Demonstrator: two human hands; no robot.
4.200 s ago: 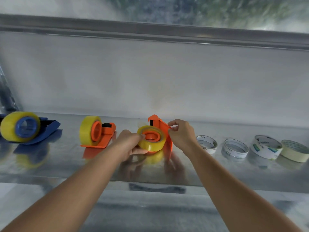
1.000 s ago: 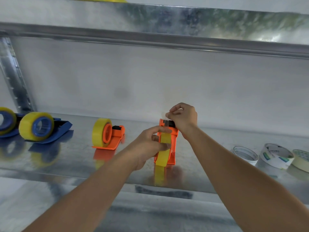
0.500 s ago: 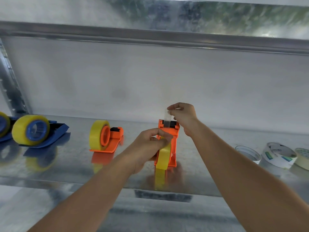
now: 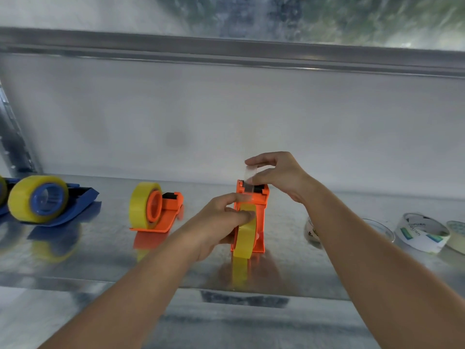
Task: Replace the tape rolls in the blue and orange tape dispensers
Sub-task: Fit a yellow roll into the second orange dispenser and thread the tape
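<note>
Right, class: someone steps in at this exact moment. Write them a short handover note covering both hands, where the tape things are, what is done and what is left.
Left hand: grips the yellow tape roll seated in the near orange dispenser.
Right hand: pinches the clear tape end just above the cutter.
On the metal shelf: a second orange dispenser and a blue dispenser, both loaded with yellow rolls; loose rolls lie at the right.
Done: every dispenser in full view carries a roll.
Left: press the tape end onto the cutter and let go. Another blue one at the left edge is cut off, so check it.
</note>
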